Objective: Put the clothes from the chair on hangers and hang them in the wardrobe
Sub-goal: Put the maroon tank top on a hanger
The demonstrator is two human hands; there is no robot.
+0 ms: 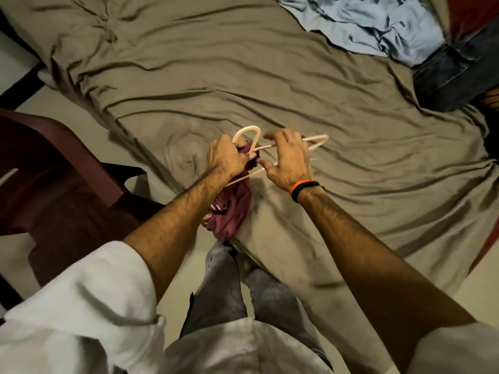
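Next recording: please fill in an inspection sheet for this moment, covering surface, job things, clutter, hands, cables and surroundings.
Surface: bed under a wrinkled olive sheet.
Job's things: pale hanger held above the bed; maroon garment bunched at its neck and hanging down, not yet spread on it.
Clutter: light blue cloth and dark jeans at the bed's far right.
Hands: left hand grips the garment and hanger below the hook; right hand, fingers loosely curled, touches the hanger's frame, grip unclear.
Cables: nothing seen.
Surroundings: dark brown chair on the left, its seat bare where visible; pale floor; wardrobe not in view.
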